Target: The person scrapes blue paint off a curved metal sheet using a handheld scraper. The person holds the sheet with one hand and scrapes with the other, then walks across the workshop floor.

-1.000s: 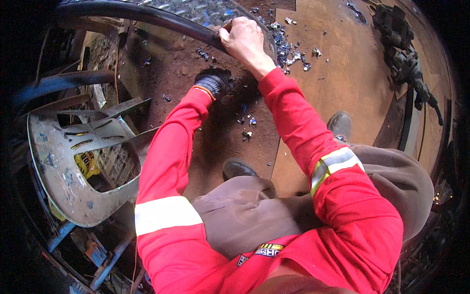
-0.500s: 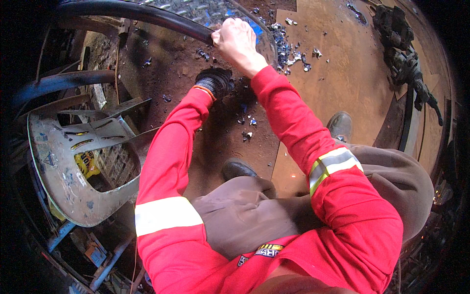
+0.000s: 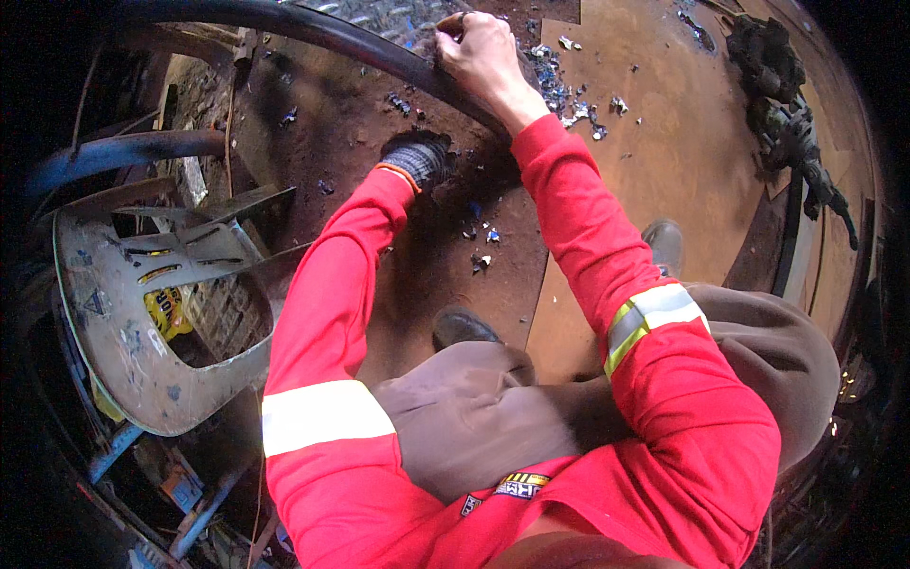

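Person crouched on a rusty metal floor (image 3: 664, 152), red sleeves w/ reflective bands, brown trousers, boots planted on the plate. Right hand (image 3: 482, 55) bare, up near the far edge of the floor, fingers curled together and clamped on a thick black hose (image 3: 313, 30) that curves along that far edge from the left side toward the middle. Left hand (image 3: 419, 159) in a dark knit glove w/ orange cuff, lower down & nearer the body, pressed to the dirty floor just below the hose; can't tell if its fingers are apart or closed, they're hidden in shadow. Bits of broken glass (image 3: 559, 90) scattered just right of the right hand, a few more shards (image 3: 479, 248) between the gloved hand and the boots. Off the floor's left edge sits a worn grey metal plate w/ slots (image 3: 142, 313). Near the far right corner lies a dark lump of rags or gear (image 3: 782, 104), well apart from both hands
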`<state>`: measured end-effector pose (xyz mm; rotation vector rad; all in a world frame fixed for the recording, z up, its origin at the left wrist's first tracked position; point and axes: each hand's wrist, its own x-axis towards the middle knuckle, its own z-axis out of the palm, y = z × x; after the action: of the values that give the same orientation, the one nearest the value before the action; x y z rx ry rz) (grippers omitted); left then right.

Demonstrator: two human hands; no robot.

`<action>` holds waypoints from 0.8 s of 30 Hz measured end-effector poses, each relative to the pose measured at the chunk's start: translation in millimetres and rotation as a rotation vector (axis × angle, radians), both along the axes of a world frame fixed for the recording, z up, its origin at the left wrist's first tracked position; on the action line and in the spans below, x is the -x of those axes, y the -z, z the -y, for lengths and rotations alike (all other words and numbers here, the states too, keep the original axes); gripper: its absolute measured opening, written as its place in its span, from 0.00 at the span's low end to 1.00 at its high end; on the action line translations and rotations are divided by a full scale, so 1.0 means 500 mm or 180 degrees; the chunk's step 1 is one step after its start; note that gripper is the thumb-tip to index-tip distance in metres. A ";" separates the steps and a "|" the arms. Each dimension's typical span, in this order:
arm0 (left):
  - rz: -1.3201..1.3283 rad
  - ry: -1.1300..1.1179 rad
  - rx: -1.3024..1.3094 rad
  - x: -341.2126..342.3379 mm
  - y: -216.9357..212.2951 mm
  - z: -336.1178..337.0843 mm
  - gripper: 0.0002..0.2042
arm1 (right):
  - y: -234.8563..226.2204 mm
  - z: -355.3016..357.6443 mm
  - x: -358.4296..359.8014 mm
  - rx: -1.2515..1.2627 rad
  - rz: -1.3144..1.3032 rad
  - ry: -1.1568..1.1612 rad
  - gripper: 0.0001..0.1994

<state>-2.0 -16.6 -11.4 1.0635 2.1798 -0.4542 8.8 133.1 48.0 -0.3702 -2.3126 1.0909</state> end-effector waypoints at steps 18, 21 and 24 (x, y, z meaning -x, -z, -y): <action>0.0096 0.0028 0.0039 -0.007 -0.006 0.008 0.23 | 0.007 -0.073 0.008 -0.0474 0.0288 0.1110 0.12; 0.0070 0.0065 -0.0018 -0.007 -0.003 0.004 0.23 | 0.033 -0.076 -0.017 -0.0253 0.0722 0.0525 0.22; 0.0023 0.0038 -0.0012 -0.013 -0.008 0.019 0.23 | 0.041 -0.032 -0.017 -0.0223 0.0103 0.0032 0.17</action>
<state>4.4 -25.9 -7.4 1.0790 2.1697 -0.4511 17.1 149.2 27.7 -0.3746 -2.3679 1.0030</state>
